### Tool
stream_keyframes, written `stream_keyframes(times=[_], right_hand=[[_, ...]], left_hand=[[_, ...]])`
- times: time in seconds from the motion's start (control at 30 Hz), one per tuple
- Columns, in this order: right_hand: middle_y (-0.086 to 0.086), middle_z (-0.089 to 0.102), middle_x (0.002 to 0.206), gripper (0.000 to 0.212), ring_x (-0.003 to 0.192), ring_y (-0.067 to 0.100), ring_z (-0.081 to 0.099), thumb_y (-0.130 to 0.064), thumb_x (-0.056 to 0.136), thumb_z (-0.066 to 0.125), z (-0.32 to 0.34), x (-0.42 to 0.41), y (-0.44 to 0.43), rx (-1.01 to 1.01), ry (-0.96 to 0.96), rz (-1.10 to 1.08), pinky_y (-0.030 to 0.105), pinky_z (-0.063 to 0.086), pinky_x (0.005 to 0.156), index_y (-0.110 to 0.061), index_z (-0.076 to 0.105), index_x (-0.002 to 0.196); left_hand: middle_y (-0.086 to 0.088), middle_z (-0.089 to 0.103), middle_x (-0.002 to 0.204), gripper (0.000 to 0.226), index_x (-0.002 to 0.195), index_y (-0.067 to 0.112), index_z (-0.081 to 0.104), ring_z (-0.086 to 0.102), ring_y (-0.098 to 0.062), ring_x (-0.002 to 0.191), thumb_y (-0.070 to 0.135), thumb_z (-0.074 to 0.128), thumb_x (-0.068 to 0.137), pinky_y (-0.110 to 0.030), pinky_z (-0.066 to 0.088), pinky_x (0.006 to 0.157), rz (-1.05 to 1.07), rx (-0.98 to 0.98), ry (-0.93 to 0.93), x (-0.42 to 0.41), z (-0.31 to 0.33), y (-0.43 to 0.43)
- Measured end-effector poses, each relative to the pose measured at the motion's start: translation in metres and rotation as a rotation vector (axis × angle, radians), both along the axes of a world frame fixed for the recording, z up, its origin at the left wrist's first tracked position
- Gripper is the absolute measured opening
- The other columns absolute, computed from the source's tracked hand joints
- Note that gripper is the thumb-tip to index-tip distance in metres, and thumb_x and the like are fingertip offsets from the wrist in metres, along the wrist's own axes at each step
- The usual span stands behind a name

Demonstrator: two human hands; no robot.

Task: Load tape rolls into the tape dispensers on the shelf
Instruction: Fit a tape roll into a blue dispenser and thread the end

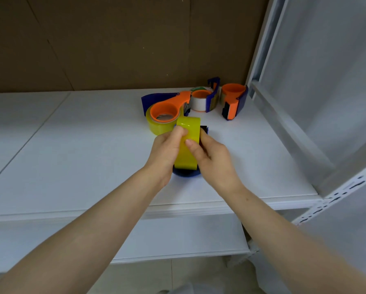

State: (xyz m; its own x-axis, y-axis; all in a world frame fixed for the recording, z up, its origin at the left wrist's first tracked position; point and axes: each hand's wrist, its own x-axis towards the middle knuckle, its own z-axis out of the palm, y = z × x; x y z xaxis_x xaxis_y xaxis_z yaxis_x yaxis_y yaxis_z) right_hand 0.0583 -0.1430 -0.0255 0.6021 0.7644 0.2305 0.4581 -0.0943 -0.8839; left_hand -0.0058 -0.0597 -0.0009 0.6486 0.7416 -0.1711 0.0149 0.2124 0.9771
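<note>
A yellow tape roll [188,128] stands on edge in a blue dispenser [186,173] on the white shelf [71,145]. My left hand [167,151] grips the roll from the left, fingers curled over its top. My right hand [214,158] holds it from the right, thumb on the tape face and fingers on the dispenser's black cutter end [204,129]. Behind them lies an orange and blue dispenser [167,107] with a yellow roll [156,126] on it. Two more dispensers, one [203,98] with a whitish roll and another [234,100], stand at the back right.
A brown cardboard back wall [114,43] closes the shelf behind. A white slotted upright [337,194] and a grey side panel [326,81] bound it on the right. A lower white shelf [177,236] lies under my arms.
</note>
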Motion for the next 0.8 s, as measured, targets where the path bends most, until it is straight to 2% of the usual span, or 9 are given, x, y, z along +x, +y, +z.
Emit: stream_keyframes(times=[0.1, 0.17, 0.23, 0.3, 0.43, 0.57, 0.7, 0.8], right_hand=[[0.013, 0.066, 0.108, 0.066, 0.093, 0.026, 0.061, -0.044, 0.086, 0.039, -0.009, -0.005, -0.003, -0.048, -0.193, -0.035, 0.035, 0.051, 0.081, -0.013, 0.034, 0.144], [0.012, 0.066, 0.113, 0.070, 0.099, 0.025, 0.062, -0.044, 0.084, 0.042, -0.010, -0.007, -0.004, -0.046, -0.161, -0.017, 0.035, 0.052, 0.086, -0.014, 0.031, 0.146], [0.009, 0.067, 0.115, 0.070, 0.104, 0.024, 0.063, -0.048, 0.081, 0.048, -0.007, -0.005, -0.003, 0.001, -0.033, 0.001, 0.041, 0.052, 0.090, -0.015, 0.039, 0.142], [0.009, 0.069, 0.112, 0.066, 0.103, 0.026, 0.065, -0.049, 0.079, 0.053, -0.006, -0.003, -0.003, 0.036, 0.023, -0.021, 0.047, 0.053, 0.089, -0.015, 0.048, 0.136], [0.009, 0.071, 0.104, 0.046, 0.095, 0.025, 0.066, -0.037, 0.087, 0.055, -0.005, -0.004, -0.005, 0.048, 0.005, -0.052, 0.048, 0.053, 0.085, -0.017, 0.055, 0.127], [0.008, 0.070, 0.107, 0.057, 0.098, 0.026, 0.065, -0.044, 0.083, 0.052, -0.004, -0.007, -0.003, 0.012, -0.048, -0.038, 0.045, 0.053, 0.086, -0.016, 0.049, 0.133], [0.009, 0.067, 0.116, 0.066, 0.105, 0.026, 0.064, -0.046, 0.081, 0.052, -0.007, -0.009, -0.002, -0.008, -0.073, -0.022, 0.045, 0.053, 0.090, -0.016, 0.043, 0.139], [0.009, 0.065, 0.121, 0.071, 0.108, 0.026, 0.063, -0.048, 0.079, 0.053, -0.010, -0.010, -0.001, -0.003, -0.062, -0.015, 0.045, 0.052, 0.092, -0.015, 0.040, 0.141]], left_hand=[[-0.004, 0.063, 0.075, 0.018, 0.074, 0.019, 0.059, 0.060, -0.018, 0.076, 0.024, 0.050, 0.088, -0.030, 0.047, 0.070, 0.028, 0.011, 0.008, 0.001, 0.001, 0.001], [-0.006, 0.064, 0.077, 0.017, 0.075, 0.019, 0.059, 0.060, -0.021, 0.078, 0.025, 0.050, 0.088, -0.032, 0.048, 0.075, 0.032, -0.007, 0.014, 0.001, 0.002, 0.003], [-0.008, 0.065, 0.082, 0.015, 0.079, 0.019, 0.060, 0.061, -0.023, 0.083, 0.025, 0.049, 0.087, -0.035, 0.048, 0.081, -0.001, -0.036, 0.013, 0.000, 0.002, 0.006], [-0.013, 0.063, 0.091, 0.015, 0.087, 0.016, 0.061, 0.059, -0.025, 0.089, 0.024, 0.049, 0.082, -0.039, 0.047, 0.085, -0.050, -0.063, -0.004, -0.001, 0.002, 0.008], [-0.015, 0.056, 0.094, 0.040, 0.097, 0.014, 0.057, 0.053, -0.027, 0.091, 0.024, 0.052, 0.059, -0.041, 0.042, 0.083, -0.100, -0.064, 0.001, -0.003, -0.001, 0.005], [-0.010, 0.066, 0.092, 0.013, 0.085, 0.019, 0.063, 0.061, -0.025, 0.094, 0.028, 0.055, 0.080, -0.041, 0.047, 0.094, -0.080, -0.065, 0.046, -0.004, 0.000, 0.006], [-0.009, 0.068, 0.092, 0.014, 0.087, 0.024, 0.062, 0.064, -0.027, 0.097, 0.034, 0.053, 0.082, -0.044, 0.047, 0.097, -0.051, -0.125, 0.073, -0.001, 0.003, 0.008], [-0.010, 0.067, 0.090, 0.016, 0.085, 0.023, 0.062, 0.063, -0.027, 0.092, 0.034, 0.050, 0.084, -0.043, 0.048, 0.095, -0.050, -0.183, 0.049, -0.002, 0.005, 0.011]])
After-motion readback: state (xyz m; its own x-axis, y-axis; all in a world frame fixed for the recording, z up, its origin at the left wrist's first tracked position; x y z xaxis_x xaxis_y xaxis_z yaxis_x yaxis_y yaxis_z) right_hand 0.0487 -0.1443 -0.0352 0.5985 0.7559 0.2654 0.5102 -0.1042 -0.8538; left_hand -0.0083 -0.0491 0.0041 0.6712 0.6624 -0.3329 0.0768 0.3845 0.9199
